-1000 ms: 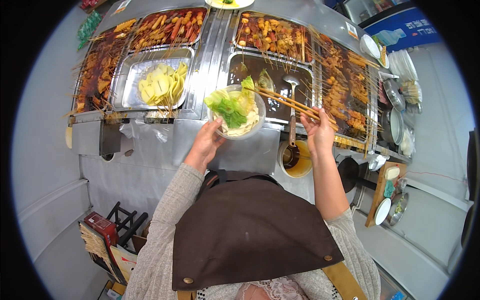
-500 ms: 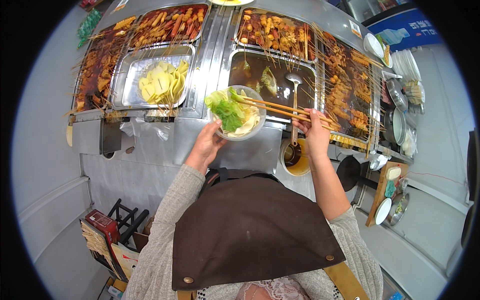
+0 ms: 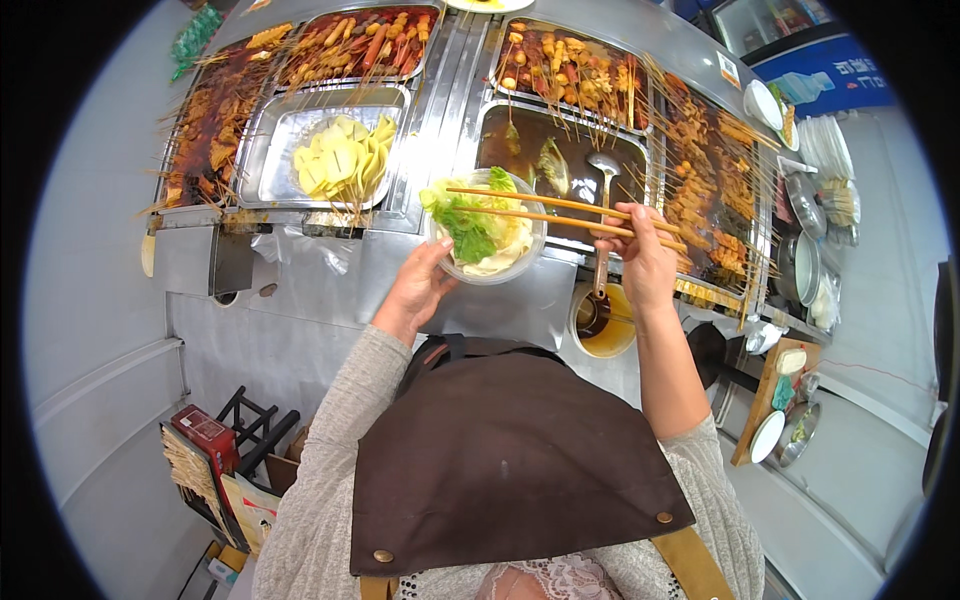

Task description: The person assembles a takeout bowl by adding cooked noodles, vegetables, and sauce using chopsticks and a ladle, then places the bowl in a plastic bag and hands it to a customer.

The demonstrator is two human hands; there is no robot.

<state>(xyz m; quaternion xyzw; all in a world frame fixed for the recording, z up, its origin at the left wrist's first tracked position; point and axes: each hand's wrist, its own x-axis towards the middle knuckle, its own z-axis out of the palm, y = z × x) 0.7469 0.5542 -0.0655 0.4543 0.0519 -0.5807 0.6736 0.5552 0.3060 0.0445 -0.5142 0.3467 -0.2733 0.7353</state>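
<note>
bowl (image 3: 487, 237) of lettuce and noodles is sitting at the frame's centre, cupped from below by the left hand (image 3: 417, 288) to steady it while the right hand (image 3: 640, 252) is pinching long chopsticks (image 3: 560, 212) flat across its rim.

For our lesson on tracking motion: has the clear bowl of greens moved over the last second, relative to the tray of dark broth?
No, barely. The clear bowl, held by the left hand, stays at the front left corner of the broth tray.
</note>
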